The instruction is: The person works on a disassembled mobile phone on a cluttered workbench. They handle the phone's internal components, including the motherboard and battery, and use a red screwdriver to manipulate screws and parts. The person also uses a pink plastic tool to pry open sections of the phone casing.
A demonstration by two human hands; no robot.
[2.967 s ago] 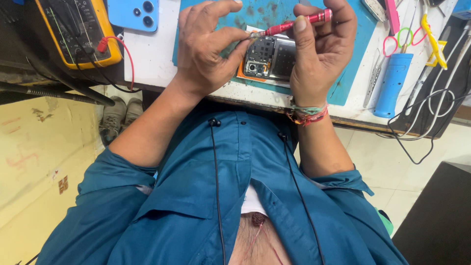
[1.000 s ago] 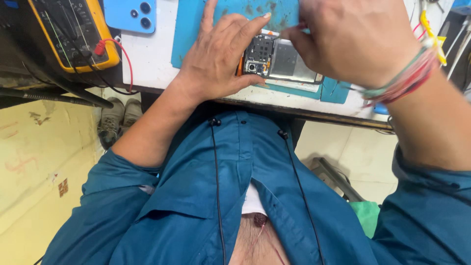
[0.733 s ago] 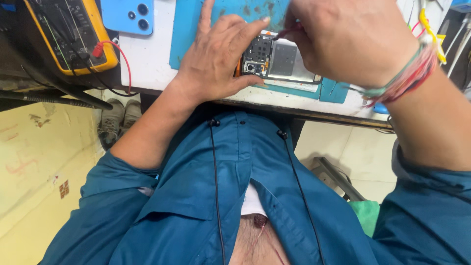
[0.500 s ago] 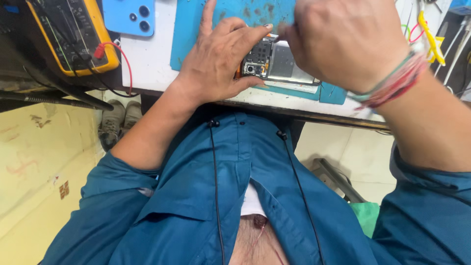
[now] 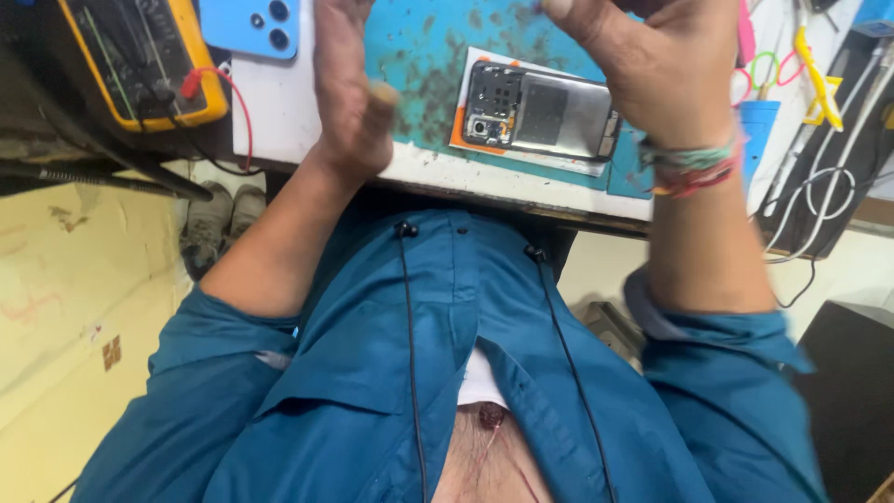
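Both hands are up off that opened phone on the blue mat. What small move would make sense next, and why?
Probably lowering the left hand back onto the opened phone to steady it. The phone lies alone on the blue mat, touched by neither hand. The right hand is raised above it with its fingers curled; whether they hold a tool cannot be seen. A loose phone would likely slide under any further work.

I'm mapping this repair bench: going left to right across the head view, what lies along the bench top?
Yellow multimeter → blue phone back cover → left hand → opened phone → right hand → blue cylinder.
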